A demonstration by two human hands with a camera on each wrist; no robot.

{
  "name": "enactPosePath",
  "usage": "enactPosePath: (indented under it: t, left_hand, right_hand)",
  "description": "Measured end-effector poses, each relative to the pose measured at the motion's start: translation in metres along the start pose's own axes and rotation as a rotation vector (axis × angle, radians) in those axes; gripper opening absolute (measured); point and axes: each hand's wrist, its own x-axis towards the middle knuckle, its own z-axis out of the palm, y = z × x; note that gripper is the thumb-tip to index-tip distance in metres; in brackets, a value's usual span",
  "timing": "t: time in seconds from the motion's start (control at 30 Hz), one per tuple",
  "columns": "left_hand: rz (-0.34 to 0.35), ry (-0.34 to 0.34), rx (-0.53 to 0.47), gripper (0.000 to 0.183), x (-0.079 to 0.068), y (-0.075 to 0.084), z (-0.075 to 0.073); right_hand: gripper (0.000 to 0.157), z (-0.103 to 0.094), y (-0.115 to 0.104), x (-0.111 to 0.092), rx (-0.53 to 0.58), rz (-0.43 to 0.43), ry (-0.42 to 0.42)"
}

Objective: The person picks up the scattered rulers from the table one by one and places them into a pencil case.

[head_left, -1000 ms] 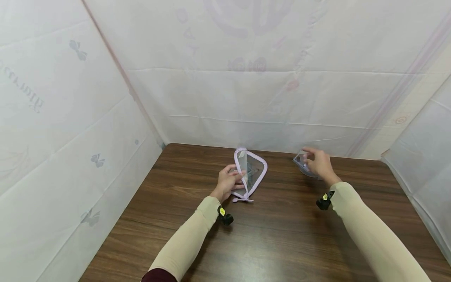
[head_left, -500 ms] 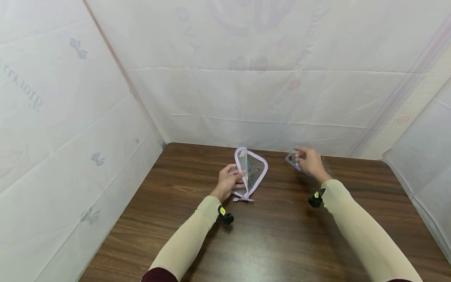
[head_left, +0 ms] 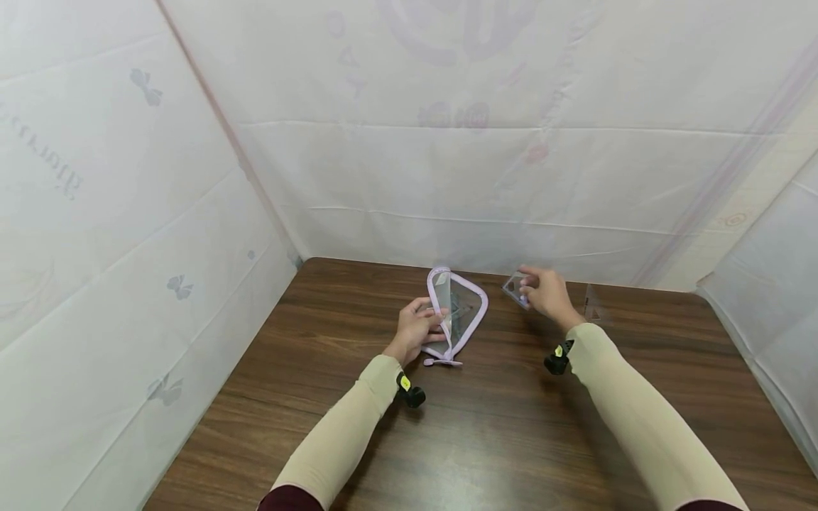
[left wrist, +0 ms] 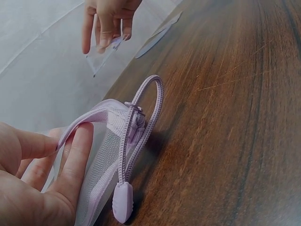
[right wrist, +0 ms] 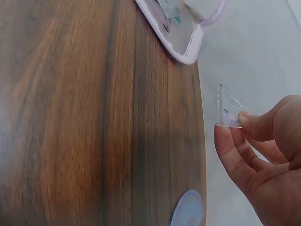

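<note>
My left hand [head_left: 418, 328] holds a mesh zip pouch [head_left: 470, 323] with lavender edging near the table's back edge. In the left wrist view the thumb and fingers grip the pouch's trim, and a lavender cord pull [left wrist: 123, 202] hangs from its zip end. Through the mesh, clear pieces [right wrist: 169, 8] with a bit of teal show inside. To the right of the pouch, my right hand [head_left: 548, 292] pinches a clear plastic set square [head_left: 513, 285] between thumb and fingers, raised off the table. The right wrist view shows small print on the set square [right wrist: 228, 113].
A clear flat piece [head_left: 594, 306] lies on the brown wooden table [head_left: 486, 440] behind my right wrist; its rounded end shows in the right wrist view. White printed sheeting [head_left: 409, 177] rises along the back and both sides of the table.
My right hand has moved left with the set square, nearer the pouch, bringing the clear piece behind its wrist into sight. The left hand and pouch have stayed almost still.
</note>
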Motion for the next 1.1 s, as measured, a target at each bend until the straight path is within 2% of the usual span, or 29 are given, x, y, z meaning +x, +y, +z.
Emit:
enactPosePath:
  t: [0.5,1.1]
  left_hand:
    - [0.007,-0.002,-0.007,0.041,0.001,-0.001,0.001]
    - [0.003,0.012,-0.009,0.041,0.001,0.0,0.0]
  right_hand:
    - [0.043,0.027,-0.012,0.008,0.035,-0.009,0.012]
    - [0.042,0.038,-0.018,0.008,0.017,0.021,-0.012]
